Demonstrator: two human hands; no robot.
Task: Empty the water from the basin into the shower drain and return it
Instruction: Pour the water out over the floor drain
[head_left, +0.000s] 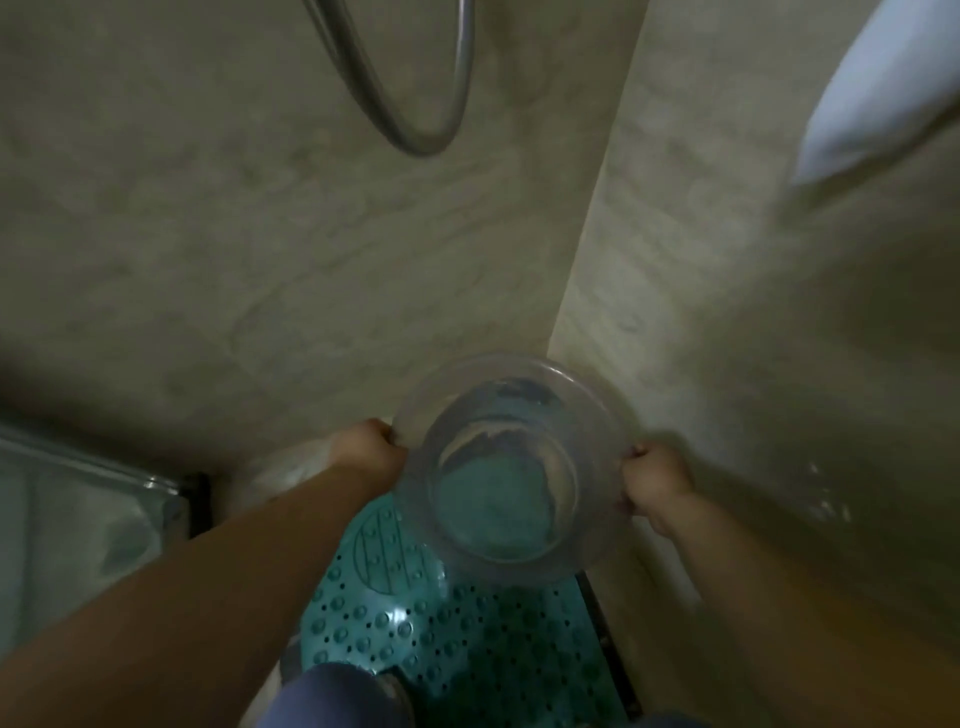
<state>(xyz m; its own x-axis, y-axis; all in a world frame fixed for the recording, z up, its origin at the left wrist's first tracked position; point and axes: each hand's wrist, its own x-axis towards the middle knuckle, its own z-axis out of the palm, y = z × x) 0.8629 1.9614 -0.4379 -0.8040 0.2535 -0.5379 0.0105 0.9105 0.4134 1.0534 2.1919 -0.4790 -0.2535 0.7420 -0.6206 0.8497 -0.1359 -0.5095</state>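
A clear round plastic basin (506, 395) is held in the air in the corner of a tiled shower, above a teal anti-slip mat (467, 644). Water moves inside the basin and the mat shows through its bottom. My left hand (366, 449) grips the basin's left rim. My right hand (654, 480) grips the right rim. The basin looks slightly tilted away from me. The shower drain is not visible.
Beige tiled walls (260, 234) meet in a corner just behind the basin. A metal shower hose (431, 135) loops on the wall above. A glass panel (78, 504) stands at the left. A white cloth (878, 88) hangs top right. My knee (337, 696) is at the bottom.
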